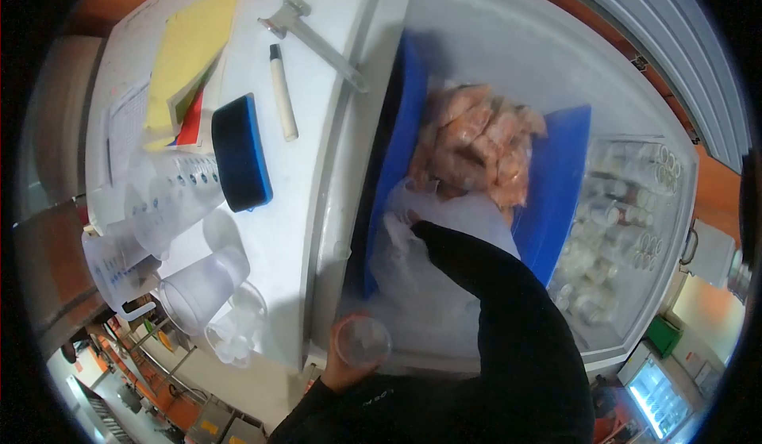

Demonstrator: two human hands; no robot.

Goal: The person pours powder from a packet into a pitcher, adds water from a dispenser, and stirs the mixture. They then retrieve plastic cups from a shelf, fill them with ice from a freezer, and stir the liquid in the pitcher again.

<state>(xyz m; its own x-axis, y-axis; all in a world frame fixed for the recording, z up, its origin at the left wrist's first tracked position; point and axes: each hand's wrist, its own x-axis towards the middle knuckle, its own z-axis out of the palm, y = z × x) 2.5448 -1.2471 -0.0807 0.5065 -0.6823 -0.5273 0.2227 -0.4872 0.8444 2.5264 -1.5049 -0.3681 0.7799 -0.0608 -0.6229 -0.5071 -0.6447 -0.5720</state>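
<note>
In my left hand (340, 368) is a clear plastic cup (367, 342), held at the near edge of an open chest freezer (492, 15). My right arm reaches down into the freezer. Only a little of my right hand (413, 217) shows, at a whitish translucent plastic bag (421, 273); its fingers are hidden by the bag and the sleeve. The bag lies within a blue bin (559, 182). Beyond it in the same bin sits a clear bag of pinkish-orange frozen pieces (480, 138), which look like meat or fish.
Right of the bin, small clear containers (607, 222) fill the freezer's side. On the white surface at left lie a blue-edged eraser (240, 154), a marker (282, 95), a grey handled tool (313, 39), a yellow envelope (190, 55), measuring jugs (171, 198) and clear cups (202, 289).
</note>
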